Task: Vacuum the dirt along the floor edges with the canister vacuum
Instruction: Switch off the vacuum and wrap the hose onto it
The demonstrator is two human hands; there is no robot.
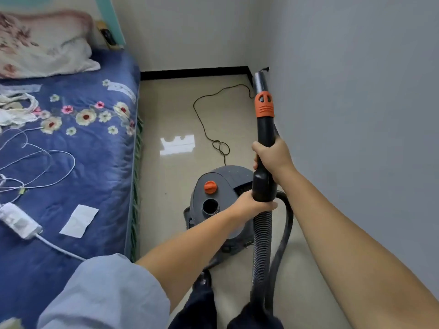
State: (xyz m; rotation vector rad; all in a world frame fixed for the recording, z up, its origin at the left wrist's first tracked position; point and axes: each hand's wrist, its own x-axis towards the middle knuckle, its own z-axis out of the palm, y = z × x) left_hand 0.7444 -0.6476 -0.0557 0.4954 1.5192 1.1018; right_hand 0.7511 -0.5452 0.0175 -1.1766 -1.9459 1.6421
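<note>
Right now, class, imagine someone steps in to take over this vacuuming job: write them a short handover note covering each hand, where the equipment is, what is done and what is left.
Left hand: grips the lower end of the black wand handle, just above the ribbed hose.
Right hand: grips the wand higher up, below the orange collar.
The nozzle tip points at the black baseboard in the right-hand corner.
The grey canister vacuum stands on the tiled floor between bed and wall; its power cord loops ahead.
Done: cannot tell how much edge is cleaned.
Left: work along the baseboards, minding the cord.
</note>
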